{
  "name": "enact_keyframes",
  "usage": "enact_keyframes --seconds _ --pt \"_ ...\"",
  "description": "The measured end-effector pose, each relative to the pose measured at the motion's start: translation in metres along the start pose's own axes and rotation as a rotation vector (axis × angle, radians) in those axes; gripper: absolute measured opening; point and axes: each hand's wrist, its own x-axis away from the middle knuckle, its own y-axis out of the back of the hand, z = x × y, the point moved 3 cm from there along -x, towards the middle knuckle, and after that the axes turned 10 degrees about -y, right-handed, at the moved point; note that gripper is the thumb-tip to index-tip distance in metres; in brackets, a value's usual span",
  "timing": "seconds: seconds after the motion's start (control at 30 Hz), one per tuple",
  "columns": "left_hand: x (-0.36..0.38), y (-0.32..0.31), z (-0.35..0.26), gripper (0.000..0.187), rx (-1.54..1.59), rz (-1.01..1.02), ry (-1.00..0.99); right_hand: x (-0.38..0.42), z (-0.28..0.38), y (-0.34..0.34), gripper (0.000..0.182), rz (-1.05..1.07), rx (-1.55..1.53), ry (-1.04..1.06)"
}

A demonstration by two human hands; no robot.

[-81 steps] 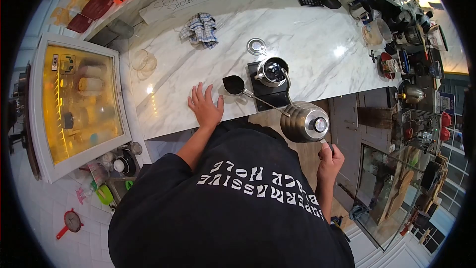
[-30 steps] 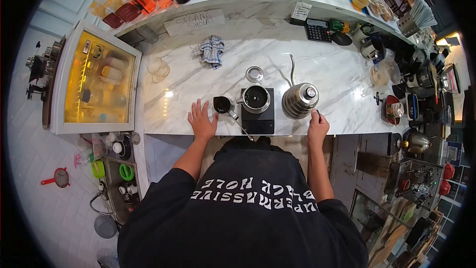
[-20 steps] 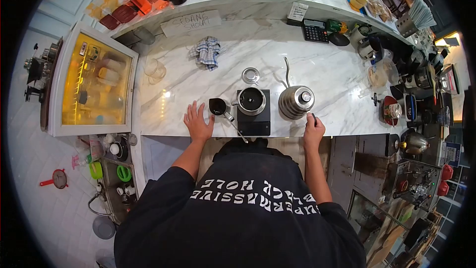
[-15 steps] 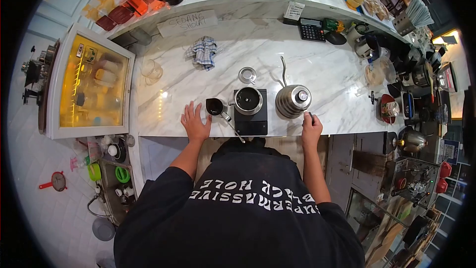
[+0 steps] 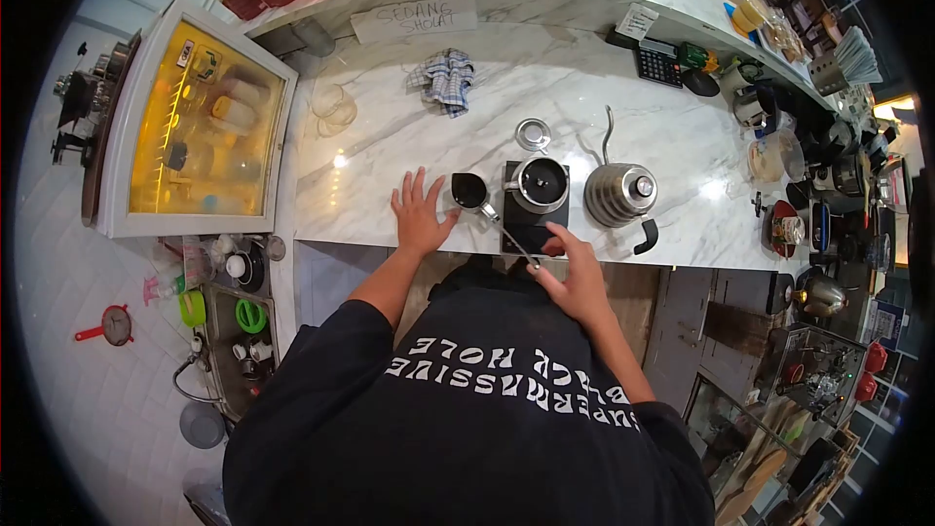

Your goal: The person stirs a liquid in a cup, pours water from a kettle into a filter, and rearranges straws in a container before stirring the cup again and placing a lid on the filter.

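My left hand [image 5: 422, 217] lies flat on the marble counter [image 5: 390, 127] with its fingers spread, left of a small dark-filled cup [image 5: 468, 191]. A thin spoon [image 5: 516, 242] slants from beside that cup over the counter's front edge. My right hand [image 5: 575, 273] is at this edge, by the spoon's lower end, with thumb and fingers apart. On a black scale [image 5: 527, 237] stands a metal vessel [image 5: 542, 184] with dark contents. A round metal lid [image 5: 533, 133] lies behind it. The steel gooseneck kettle [image 5: 619, 195] stands to the right, its black handle free.
A checked cloth [image 5: 448, 82] and a clear glass [image 5: 334, 109] are farther back. A lit glass-door fridge [image 5: 200, 127] stands at the left. Beyond are a calculator [image 5: 659, 63] and a handwritten sign [image 5: 416, 19]. Containers crowd the right side.
My right hand has let go of the kettle handle and moved left to the spoon's end. My left hand stays on the counter. The whole view has shifted.
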Motion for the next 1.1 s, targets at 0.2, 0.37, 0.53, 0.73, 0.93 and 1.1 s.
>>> enact_keyframes --seconds 0.2,0.37,0.53,0.73,0.93,1.1 --pt "-0.005 0.012 -0.001 0.081 0.128 0.024 -0.149 -0.032 0.020 -0.047 0.030 -0.025 -0.070 0.093" --pt "-0.005 0.014 -0.001 0.082 0.149 0.010 -0.156 -0.021 0.043 -0.046 0.011 -0.209 -0.009 0.067" --pt "-0.008 0.015 -0.002 0.083 0.174 0.018 -0.159 0.012 0.073 -0.024 0.015 -0.359 -0.057 -0.007" --pt "-0.008 0.007 -0.001 0.085 0.130 0.030 -0.150 0.069 0.102 0.010 0.035 -0.668 -0.222 -0.106" --pt "-0.014 0.002 -0.022 0.094 0.085 0.050 -0.015 0.074 0.093 0.030 0.037 -0.803 -0.158 -0.123" --pt "-0.016 0.002 -0.023 0.095 0.086 0.063 -0.002 0.052 0.084 0.020 0.032 -0.767 -0.036 -0.129"
